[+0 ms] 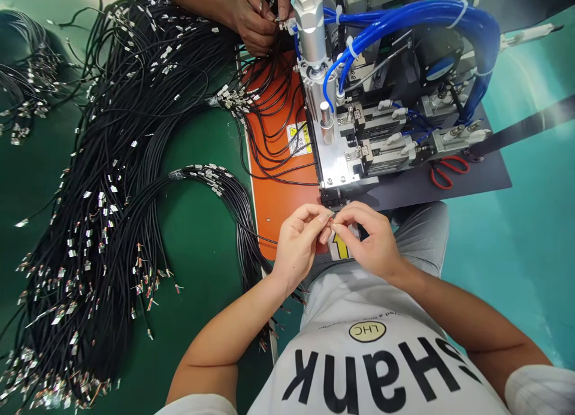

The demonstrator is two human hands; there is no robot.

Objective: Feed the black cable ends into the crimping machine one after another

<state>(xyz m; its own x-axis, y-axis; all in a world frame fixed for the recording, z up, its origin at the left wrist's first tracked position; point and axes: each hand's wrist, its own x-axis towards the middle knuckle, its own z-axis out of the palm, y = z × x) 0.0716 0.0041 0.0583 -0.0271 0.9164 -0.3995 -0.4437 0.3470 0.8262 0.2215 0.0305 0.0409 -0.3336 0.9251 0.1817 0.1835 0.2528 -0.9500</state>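
Hands [297, 241] before machine [332, 160], cables [105, 271] leftward

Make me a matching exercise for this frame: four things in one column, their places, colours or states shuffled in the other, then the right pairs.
Things:
1. Left hand
2. Scissors
3. Thick tubing
4. Warning label

Places, colours or states:
A. Blue, arching over the machine
B. On the orange board
C. Pinching at a small wire end, close to the right hand
D. Red-handled

Right pairs: 1-C, 2-D, 3-A, 4-B
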